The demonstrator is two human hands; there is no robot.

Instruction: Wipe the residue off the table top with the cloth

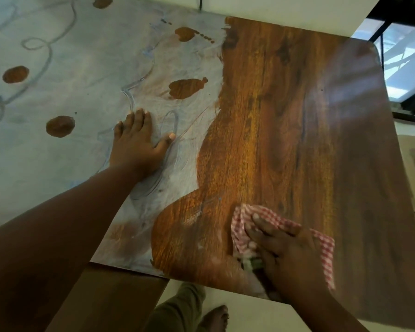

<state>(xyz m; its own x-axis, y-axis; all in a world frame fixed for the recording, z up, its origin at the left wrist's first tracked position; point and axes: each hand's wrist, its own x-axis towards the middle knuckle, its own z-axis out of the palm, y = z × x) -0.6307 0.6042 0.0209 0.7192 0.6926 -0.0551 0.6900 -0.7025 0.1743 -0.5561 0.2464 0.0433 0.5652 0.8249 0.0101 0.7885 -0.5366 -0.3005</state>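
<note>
We find the cloth (316, 238), a red-and-white checked rag, bunched on the near right part of the worktop (285, 116), close to the near edge. Our right hand (290, 250) lies on top of it, fingers extended and close together, pressing it flat onto the wood; a greenish-white scrap shows under the palm, and we cannot tell what it is. Our left hand (139, 142) rests well apart on the left, fingers spread, palm down in the residue (70, 97), apparently as a brace.

The residue is a pale grey film covering the left portion of the worktop, with brown patches where wood shows through and curling streaks drawn in it. The right portion shows clean wood grain, so we judge the task roughly half complete.

Handling notes:
- The cloth is light, soft and limp. It will fold or roll under a sideways push unless held down by broad palm pressure.
- Hold it across the middle of the bunch, not by a loose corner.
- The film smears; we expect repeated overlapping strokes from the clean boundary leftward.
- The bracing hand sits on uncleaned surface and will need moving.
</note>
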